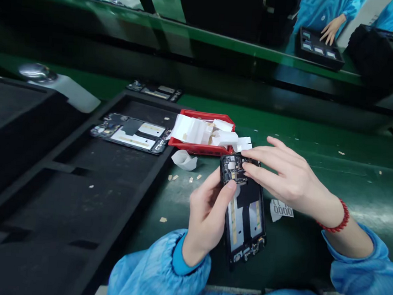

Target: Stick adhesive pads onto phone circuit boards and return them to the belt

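Note:
An opened smartphone body [246, 211] with its circuit board and pale adhesive strips exposed is tilted up over the green bench. My left hand [209, 213] is closed around its left edge, thumb lying on the front by the board. At the upper end, my right hand [283, 173] has its fingers stretched out, and their tips touch the circuit board; its thumb is hidden. Just beyond the phone stands a red bin [196, 148] filled with white paper strips. A printed label sheet [281, 210] lies under my right wrist.
A black compartment tray [85, 197] at the left holds another opened phone body [132, 132]; one more phone body [156, 91] lies behind it. Crumpled backing paper [184, 160] and small tan scraps [163, 220] litter the bench. Across it, a co-worker's hand [332, 28] touches a black tray [319, 55].

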A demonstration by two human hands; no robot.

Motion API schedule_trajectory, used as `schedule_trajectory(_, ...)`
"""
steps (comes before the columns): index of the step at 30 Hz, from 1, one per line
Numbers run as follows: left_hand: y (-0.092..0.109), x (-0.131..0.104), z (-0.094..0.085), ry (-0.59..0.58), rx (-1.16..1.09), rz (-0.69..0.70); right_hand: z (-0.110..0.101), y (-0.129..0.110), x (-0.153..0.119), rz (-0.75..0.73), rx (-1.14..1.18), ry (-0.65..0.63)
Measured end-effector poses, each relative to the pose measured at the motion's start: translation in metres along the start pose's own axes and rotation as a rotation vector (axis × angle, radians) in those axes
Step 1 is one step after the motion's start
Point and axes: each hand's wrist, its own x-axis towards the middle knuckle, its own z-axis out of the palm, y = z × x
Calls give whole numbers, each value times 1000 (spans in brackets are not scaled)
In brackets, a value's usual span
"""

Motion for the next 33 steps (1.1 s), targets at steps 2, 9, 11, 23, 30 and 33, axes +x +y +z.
schedule_trajectory(2,1,0,0,-7,23,6,-3,-1,2,-42,-72,-30)
schedule_trajectory(9,-2,0,-1,11,4,55,0,-7,6,-144,-192,36)
schedule_trajectory(11,-2,0,-2,14,3,57,3,-8,6,-150,-205,54)
schedule_trajectory(23,3,0,0,61,2,70,5,-3,4,-110,-132,132)
schedule_trajectory(30,6,-8,-5,105,-96,89,-7,-1,3,64,267,160)
schedule_trajectory(33,5,-8,-6,89,-178,44,-9,-2,3,73,300,146)
